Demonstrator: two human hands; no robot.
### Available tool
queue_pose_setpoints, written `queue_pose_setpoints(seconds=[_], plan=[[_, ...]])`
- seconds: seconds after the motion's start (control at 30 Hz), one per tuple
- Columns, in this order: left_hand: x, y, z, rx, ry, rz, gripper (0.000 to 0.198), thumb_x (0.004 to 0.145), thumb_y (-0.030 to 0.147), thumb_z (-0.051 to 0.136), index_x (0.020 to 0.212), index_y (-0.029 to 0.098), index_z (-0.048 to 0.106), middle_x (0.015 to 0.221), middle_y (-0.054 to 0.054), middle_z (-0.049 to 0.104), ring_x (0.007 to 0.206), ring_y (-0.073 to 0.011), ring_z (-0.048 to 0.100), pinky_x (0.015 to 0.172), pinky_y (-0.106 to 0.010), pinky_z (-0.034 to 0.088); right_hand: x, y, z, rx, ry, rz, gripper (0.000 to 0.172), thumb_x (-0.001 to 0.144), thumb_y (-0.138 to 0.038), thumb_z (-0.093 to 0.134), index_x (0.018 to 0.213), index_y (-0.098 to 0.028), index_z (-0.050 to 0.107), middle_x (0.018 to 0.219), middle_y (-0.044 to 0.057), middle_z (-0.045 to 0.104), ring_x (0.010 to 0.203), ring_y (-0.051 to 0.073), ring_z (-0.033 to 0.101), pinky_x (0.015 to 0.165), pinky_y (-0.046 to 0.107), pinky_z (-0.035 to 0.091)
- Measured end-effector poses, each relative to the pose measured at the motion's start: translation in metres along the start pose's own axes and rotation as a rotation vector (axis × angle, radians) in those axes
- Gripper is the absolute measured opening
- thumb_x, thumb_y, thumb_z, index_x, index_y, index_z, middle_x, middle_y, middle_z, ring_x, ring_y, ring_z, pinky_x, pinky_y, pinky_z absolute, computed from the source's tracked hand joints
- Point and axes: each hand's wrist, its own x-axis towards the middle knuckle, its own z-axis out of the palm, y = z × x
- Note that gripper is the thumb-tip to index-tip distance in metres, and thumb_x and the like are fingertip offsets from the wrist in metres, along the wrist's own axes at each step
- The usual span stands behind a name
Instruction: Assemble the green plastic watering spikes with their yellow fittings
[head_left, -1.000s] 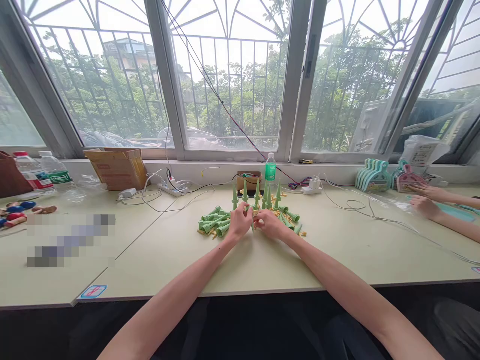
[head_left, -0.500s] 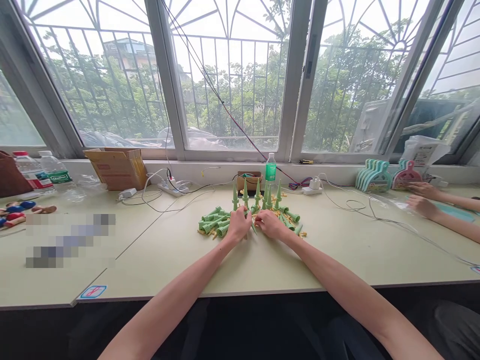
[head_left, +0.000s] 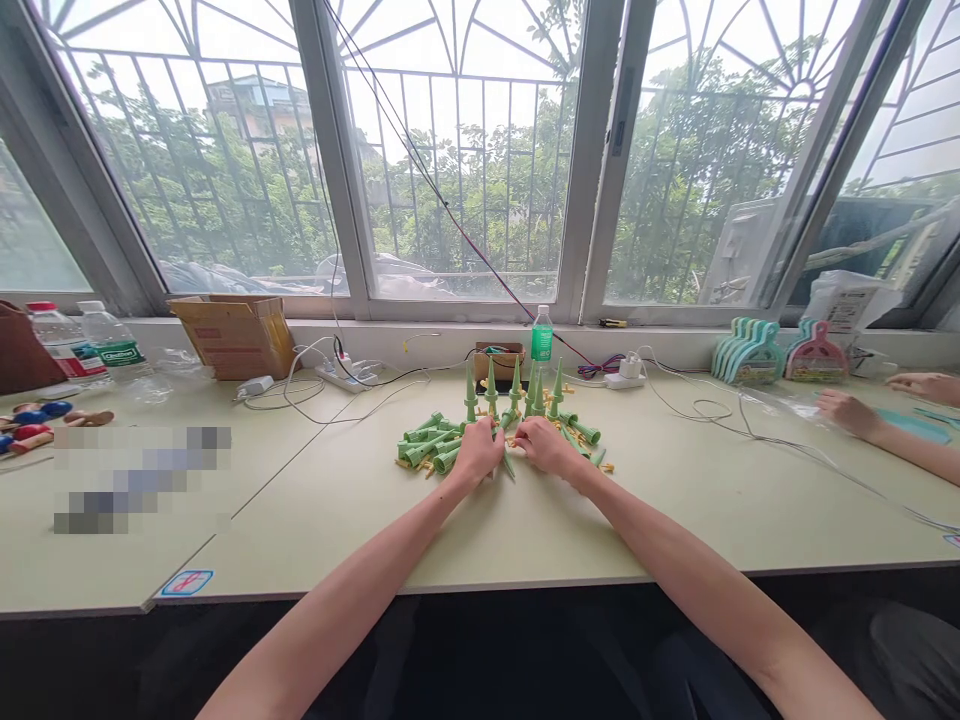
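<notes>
At the middle of the table my left hand (head_left: 481, 450) is closed around a green pointed cone (head_left: 509, 465), whose tip sticks out toward me between the two hands. Close beside it, my right hand (head_left: 543, 446) has its fingers pinched together; what they hold is too small to make out. Behind the hands, several green spired pieces (head_left: 470, 393) stand upright in a group. To the left of my left hand lies a pile of hollow green tubes (head_left: 427, 440). More green tubes (head_left: 587, 431) lie right of my right hand, mixed with small yellow pegs (head_left: 608, 467).
A small cardboard box (head_left: 500, 357) and a green-liquid bottle (head_left: 541, 335) stand behind the pieces. Power strips (head_left: 347, 375) and white cables (head_left: 694, 405) lie along the back. At the right, another person's hands (head_left: 851, 413) are near toy-like fan shapes (head_left: 746, 352). A larger box (head_left: 234, 338) stands back left.
The green cone's tip has shifted slightly down and right. My right hand has moved a little, staying beside my left. One of the other person's hands has moved right.
</notes>
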Motion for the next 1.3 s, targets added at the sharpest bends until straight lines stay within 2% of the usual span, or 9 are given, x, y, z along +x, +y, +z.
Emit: queue_pose_setpoints(seconds=[0.1,0.27,0.4,0.6,0.77,1.1,1.3], plan=[[0.000,0.000,0.001,0.007,-0.007,0.000,0.019,0.085,0.028,0.049,0.087,0.013,0.062,0.059,-0.005,0.061,0.061,-0.0199,0.060,0.063,-0.028,0.042,-0.001,0.000,-0.002,-0.003,0.018,0.011,0.019,0.089,-0.014,0.054,0.075,-0.014,0.067,0.080,0.009,0.063,0.081,0.019,0.058,0.073,0.027,0.040],[-0.002,0.003,0.000,0.071,0.032,0.000,0.017,0.085,0.029,0.050,0.090,0.015,0.059,0.079,-0.010,0.067,0.080,-0.0238,0.062,0.060,-0.027,0.039,0.000,0.000,-0.005,-0.003,0.049,0.030,0.019,0.090,-0.013,0.054,0.075,-0.014,0.067,0.079,0.009,0.062,0.077,0.018,0.057,0.072,0.027,0.040],[-0.003,0.007,-0.003,0.055,0.070,-0.045,0.020,0.089,0.037,0.048,0.091,0.019,0.056,0.068,-0.006,0.063,0.069,-0.0223,0.060,0.055,-0.026,0.033,0.001,0.000,-0.005,0.036,0.092,0.066,0.018,0.090,-0.015,0.054,0.078,-0.013,0.067,0.083,0.010,0.062,0.082,0.019,0.057,0.076,0.027,0.041],[-0.003,0.016,-0.005,-0.081,0.101,0.028,0.031,0.092,0.041,0.043,0.073,0.020,0.054,0.054,-0.001,0.055,0.055,-0.0172,0.054,0.053,-0.026,0.030,0.001,0.001,-0.004,0.133,0.185,0.053,0.018,0.091,-0.015,0.052,0.077,-0.013,0.064,0.082,0.007,0.059,0.076,0.015,0.055,0.073,0.026,0.042],[-0.003,0.018,-0.002,-0.125,0.085,0.115,0.039,0.092,0.042,0.041,0.062,0.020,0.050,0.053,0.000,0.052,0.053,-0.0143,0.048,0.055,-0.026,0.031,0.001,-0.001,-0.004,0.170,0.243,0.053,0.020,0.091,-0.016,0.051,0.073,-0.014,0.060,0.079,0.005,0.055,0.068,0.014,0.051,0.069,0.026,0.040],[-0.003,0.017,-0.003,-0.187,0.048,0.152,0.030,0.089,0.040,0.045,0.069,0.019,0.056,0.059,0.000,0.057,0.056,-0.0132,0.048,0.057,-0.025,0.036,0.002,0.000,-0.003,0.244,0.292,0.031,0.017,0.090,-0.015,0.049,0.075,-0.015,0.059,0.079,0.004,0.055,0.070,0.015,0.051,0.068,0.026,0.041],[-0.002,0.015,0.000,-0.199,0.075,0.179,0.030,0.092,0.034,0.041,0.068,0.020,0.052,0.062,0.000,0.058,0.057,-0.0130,0.049,0.059,-0.025,0.036,0.001,0.000,-0.003,0.273,0.315,0.012,0.018,0.091,-0.022,0.049,0.076,-0.017,0.056,0.079,0.005,0.056,0.072,0.016,0.052,0.070,0.027,0.041]])
